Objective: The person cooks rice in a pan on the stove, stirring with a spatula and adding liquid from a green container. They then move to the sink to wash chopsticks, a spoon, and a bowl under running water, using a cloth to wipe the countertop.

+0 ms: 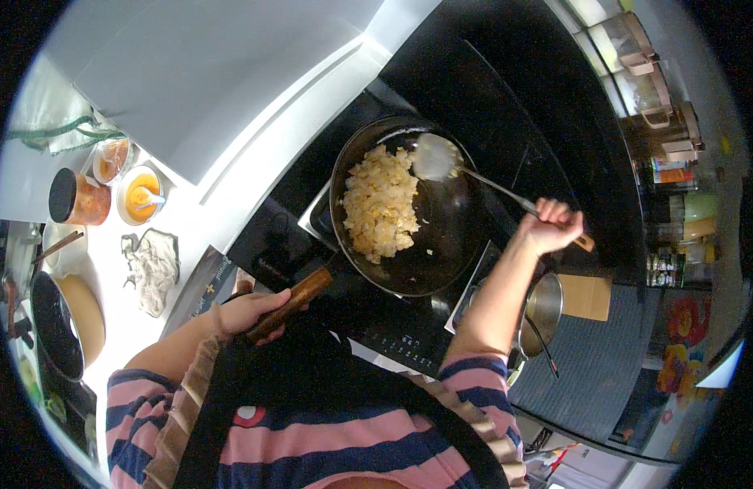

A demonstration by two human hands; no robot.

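My left hand (254,315) grips the wooden handle (300,299) of a dark wok (452,244) on the black cooktop (376,330). Fried rice (379,208), flecked with yellow bits like egg, is heaped in the wok's left half. A few stray grains lie on the bare right half. My right hand (553,226) is closed around the shaft of a metal spatula (437,158), near its wooden end. The spatula's blade is blurred and overlaps the right edge of the rice, inside the wok.
On the white counter at left are a bowl of orange liquid with a spoon (143,195), a black-lidded jar (80,197), a crumpled cloth (153,269) and a dark-lined pan (71,324). A metal pot (541,315) stands right of my forearm; storage containers (645,85) line the right side.
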